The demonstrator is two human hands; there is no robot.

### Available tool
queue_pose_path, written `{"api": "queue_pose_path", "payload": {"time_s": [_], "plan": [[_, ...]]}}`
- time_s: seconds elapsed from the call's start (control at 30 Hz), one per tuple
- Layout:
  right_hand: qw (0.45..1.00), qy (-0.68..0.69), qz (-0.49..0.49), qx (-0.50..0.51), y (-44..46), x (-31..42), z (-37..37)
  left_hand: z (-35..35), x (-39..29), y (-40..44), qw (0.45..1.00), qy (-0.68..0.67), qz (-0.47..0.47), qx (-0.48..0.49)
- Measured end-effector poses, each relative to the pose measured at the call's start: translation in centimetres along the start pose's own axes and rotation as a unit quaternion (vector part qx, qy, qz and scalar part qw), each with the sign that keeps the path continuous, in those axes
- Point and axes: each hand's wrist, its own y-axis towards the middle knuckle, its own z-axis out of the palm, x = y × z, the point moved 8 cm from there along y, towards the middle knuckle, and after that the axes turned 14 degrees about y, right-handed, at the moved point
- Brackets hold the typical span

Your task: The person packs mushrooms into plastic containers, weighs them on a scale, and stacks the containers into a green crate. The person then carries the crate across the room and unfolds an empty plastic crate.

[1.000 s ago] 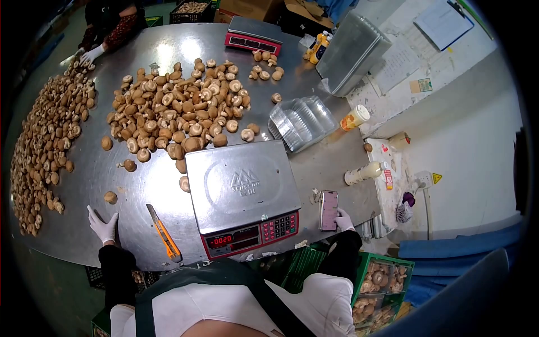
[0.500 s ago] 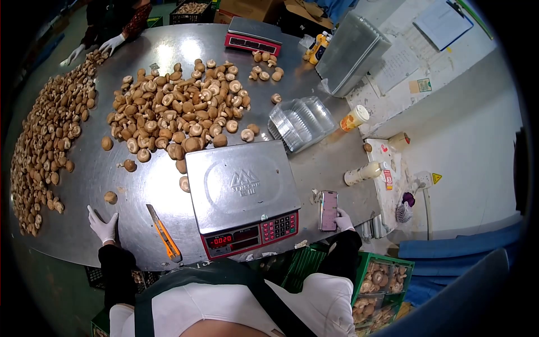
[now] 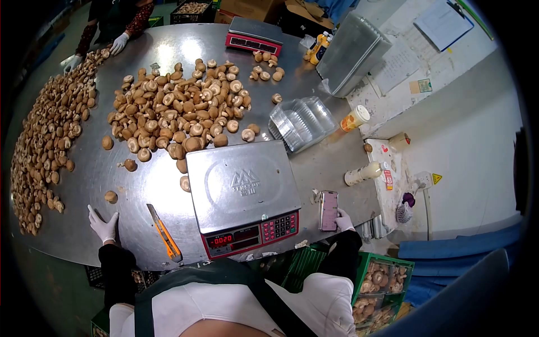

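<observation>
My left hand (image 3: 103, 226), white-gloved, rests on the steel table with thumb and fingers spread and nothing in it. Just above it lies a single mushroom (image 3: 111, 197); to its right is an orange utility knife (image 3: 164, 233) with its blade out. A phone (image 3: 328, 210) with a lit screen is at the table's front right. My gloved right hand (image 3: 343, 221) closes on the phone's right edge, its fingers partly hidden. Between my hands stands a digital scale (image 3: 244, 182) with a bare plate, its red display showing about -0020.
Brown mushrooms (image 3: 177, 109) lie heaped behind the scale, and a longer heap (image 3: 50, 140) runs along the left. Clear plastic trays (image 3: 303, 123), a paper cup (image 3: 355, 118) and a bottle (image 3: 365, 173) stand right. A second scale (image 3: 254, 38) is at the back. A co-worker's gloved hands (image 3: 119, 43) are far left.
The co-worker's hands at the far left have shifted slightly over the mushroom heap. My own hands, the phone and the scale have stayed in place.
</observation>
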Motion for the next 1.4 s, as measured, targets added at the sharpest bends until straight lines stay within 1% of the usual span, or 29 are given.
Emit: {"api": "queue_pose_path", "payload": {"time_s": [0.33,0.6,0.73,0.8,0.93,1.03,1.2,1.33,1.4], "plan": [[1.000,0.016,0.009,0.004,-0.5,0.4,0.3,0.1,0.1,0.1,1.000,0.008,0.004,-0.003],[1.000,0.000,0.018,-0.019,-1.4,1.5,0.5,0.1,0.1,0.0,1.000,0.004,0.001,0.000],[1.000,0.015,0.009,-0.012,-0.5,0.4,0.1,0.2,0.2,0.0,1.000,0.001,-0.001,0.001],[1.000,0.004,0.001,0.002,-0.4,0.5,0.2,0.3,0.2,0.0,1.000,-0.002,0.001,0.001],[1.000,0.002,0.004,-0.002,-1.0,1.2,0.5,0.2,0.2,0.0,1.000,-0.004,0.006,-0.002],[1.000,0.022,0.011,-0.002,-1.4,1.5,0.8,0.2,0.1,0.1,1.000,0.000,0.009,-0.004],[0.999,0.006,0.018,-0.028,-1.5,1.6,0.6,0.0,0.0,0.0,1.000,-0.002,0.009,-0.006],[1.000,-0.009,0.015,-0.021,-1.7,1.9,0.7,0.2,0.2,0.0,1.000,0.002,0.006,-0.006],[0.999,-0.011,0.033,-0.009,-2.2,2.4,1.1,0.1,0.1,0.0,1.000,0.000,0.005,-0.005]]}}
